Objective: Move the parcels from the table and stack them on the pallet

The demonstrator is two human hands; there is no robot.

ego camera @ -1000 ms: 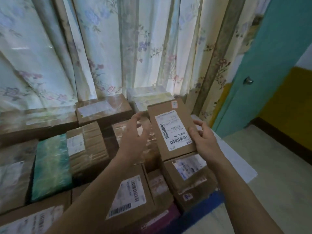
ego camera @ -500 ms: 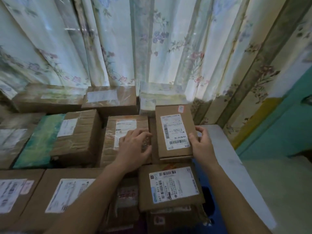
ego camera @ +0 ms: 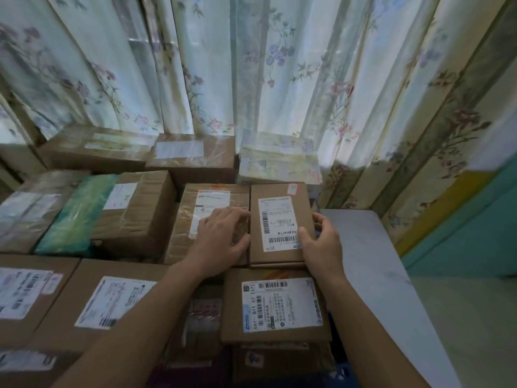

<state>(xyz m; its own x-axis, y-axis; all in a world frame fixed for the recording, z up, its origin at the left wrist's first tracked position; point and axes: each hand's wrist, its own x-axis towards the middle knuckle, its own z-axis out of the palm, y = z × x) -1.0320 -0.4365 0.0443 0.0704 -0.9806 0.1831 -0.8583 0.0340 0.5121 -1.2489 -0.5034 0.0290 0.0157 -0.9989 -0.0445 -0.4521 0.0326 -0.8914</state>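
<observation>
small brown parcel lies flat on the stack at about 1 o'clock from the picture's centre, label up, its long axis running 12 to 6 o'clock and the barcode end toward 6. at its 9 o'clock side a taped parcel sits flush against it. at 12 o'clock a pale wrapped parcel stands just behind, and at 6 o'clock a wider labelled parcel lies just in front. further toward 9 o'clock is a box with a green wrap, and flat cartons fill the 7 to 8 o'clock corner.

left hand rests on the taped parcel, fingers loosely bent, thumb against the small parcel's left edge. right hand curls round the small parcel's right edge, thumb on the label and fingers down the side.

from 3 to 5 o'clock a bare pale ledge runs alongside, the only open room. a flowered curtain hangs close behind the stack from 10 to 2 o'clock, and a teal wall stands at 3 o'clock.
</observation>
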